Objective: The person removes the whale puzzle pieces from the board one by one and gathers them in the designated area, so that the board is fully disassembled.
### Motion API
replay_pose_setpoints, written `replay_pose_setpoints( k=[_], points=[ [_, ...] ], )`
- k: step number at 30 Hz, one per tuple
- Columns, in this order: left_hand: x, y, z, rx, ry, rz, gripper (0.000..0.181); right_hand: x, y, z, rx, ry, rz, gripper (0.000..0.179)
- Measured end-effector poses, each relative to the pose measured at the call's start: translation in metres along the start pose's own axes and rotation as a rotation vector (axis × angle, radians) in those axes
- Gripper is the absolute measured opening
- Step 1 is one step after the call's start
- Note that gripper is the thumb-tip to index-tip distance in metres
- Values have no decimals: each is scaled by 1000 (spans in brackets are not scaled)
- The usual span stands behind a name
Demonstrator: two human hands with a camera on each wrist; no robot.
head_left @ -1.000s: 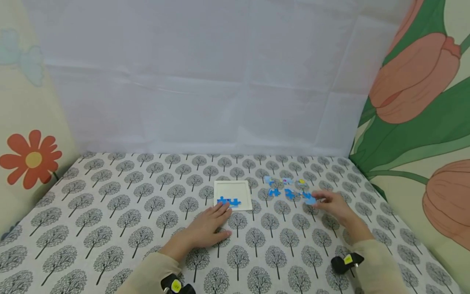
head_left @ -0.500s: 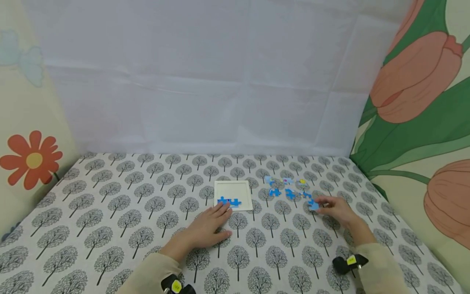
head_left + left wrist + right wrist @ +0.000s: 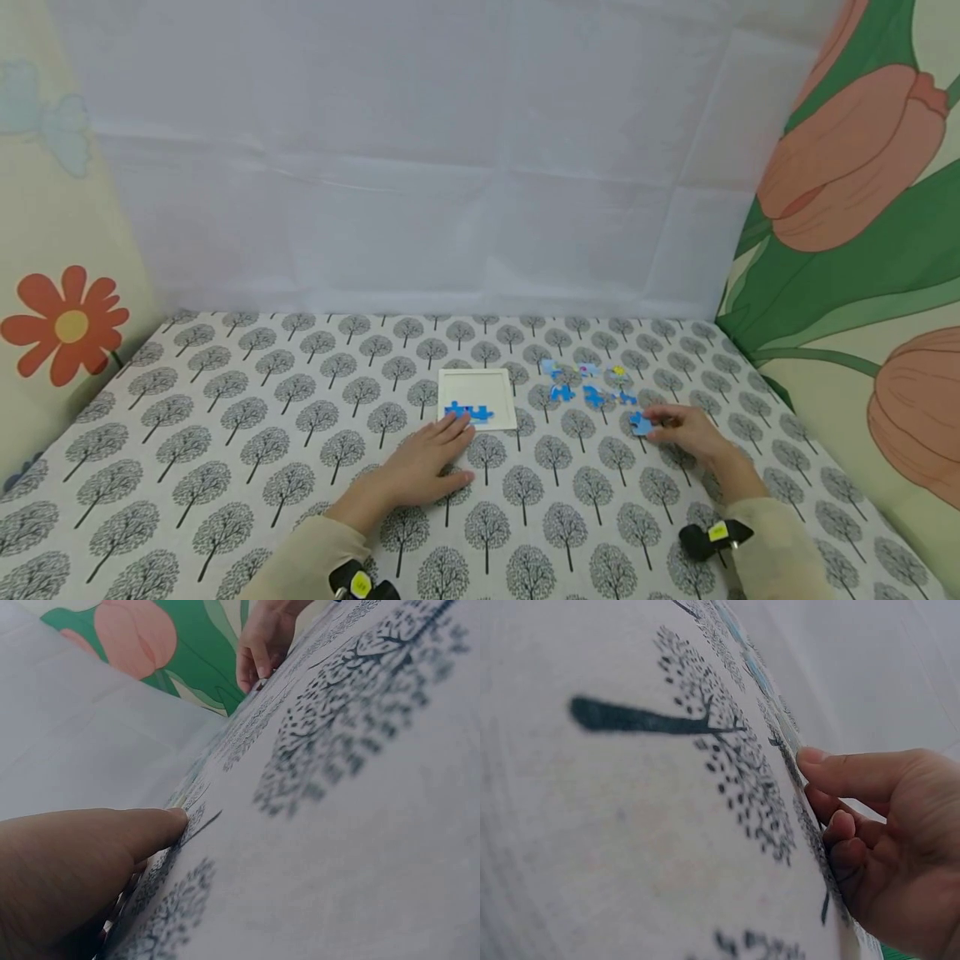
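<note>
In the head view my left hand (image 3: pixel 427 464) lies flat with straight fingers, its fingertips over the near edge of a white square puzzle tray (image 3: pixel 507 400). Blue jigsaw pieces (image 3: pixel 480 412) sit along the tray's near side, partly covered by those fingertips. To the right, my right hand (image 3: pixel 688 431) pinches a light-blue jigsaw piece (image 3: pixel 641 423) between thumb and fingers, low over the cloth. The right wrist view has the thumb (image 3: pixel 840 771) and curled fingers close to the cloth; the piece is mostly hidden there.
Loose jigsaw pieces lie in two rows right of the tray. Blue ones (image 3: pixel 562 393) form the nearer row; a piece with a yellow figure (image 3: pixel 618 371) ends the farther one. A tree-print cloth (image 3: pixel 300 467) covers the table, with a white sheet (image 3: pixel 420 167) behind.
My right hand has drawn the light-blue jigsaw piece slightly toward me and to the right, away from the nearer row, and the piece has turned. My left hand has stayed put.
</note>
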State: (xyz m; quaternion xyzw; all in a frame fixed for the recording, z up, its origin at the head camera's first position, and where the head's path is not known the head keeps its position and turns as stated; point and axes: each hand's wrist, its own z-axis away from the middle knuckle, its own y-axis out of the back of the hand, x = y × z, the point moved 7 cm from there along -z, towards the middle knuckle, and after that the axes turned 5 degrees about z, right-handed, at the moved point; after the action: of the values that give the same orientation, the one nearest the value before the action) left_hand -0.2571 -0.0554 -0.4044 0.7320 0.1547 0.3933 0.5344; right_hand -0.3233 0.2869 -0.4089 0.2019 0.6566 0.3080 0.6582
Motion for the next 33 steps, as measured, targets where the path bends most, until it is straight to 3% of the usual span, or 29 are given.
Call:
replay_pose_setpoints(
  k=[13, 27, 33],
  points=[
    [0, 2, 1, 14, -1, -18, 59, 0, -3, -4, 2, 31, 21, 33],
    [0, 1, -1, 19, -2, -9, 59, -1, -6, -4, -21, -64, 41, 33],
    [0, 3, -1, 44, 12, 37, 57, -2, -7, -4, -17, -83, 34, 35]
  ],
)
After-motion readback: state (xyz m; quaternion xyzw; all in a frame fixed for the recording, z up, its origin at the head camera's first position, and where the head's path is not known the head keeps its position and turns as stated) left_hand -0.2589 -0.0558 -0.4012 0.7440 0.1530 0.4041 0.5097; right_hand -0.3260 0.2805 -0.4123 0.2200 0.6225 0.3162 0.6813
